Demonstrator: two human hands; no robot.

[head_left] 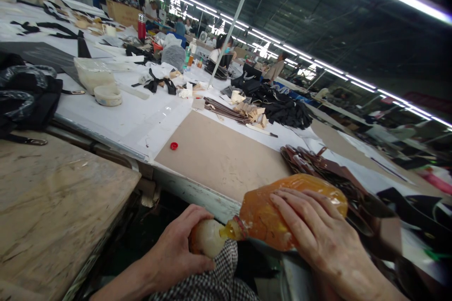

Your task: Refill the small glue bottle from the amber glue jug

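Orange bottle (259, 214): lower right, mouth touching small bottle (211, 239)
Left hand (180, 247): fingers clamped around small bottle
Right hand (321, 228): fingers gripping orange bottle

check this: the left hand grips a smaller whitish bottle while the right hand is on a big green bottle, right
Not quite: the big bottle under the right hand is orange, not green, as the head view shows; the left hand does grip a smaller whitish bottle.

- Cap (174, 146) on the board (226, 160), at left.
- Tape roll (108, 96) on the table (123, 122), left of the cap.
- Big bottle (260, 211) near, right of the small bottle (212, 239).
- Belts (323, 167), apparently, right of the board.
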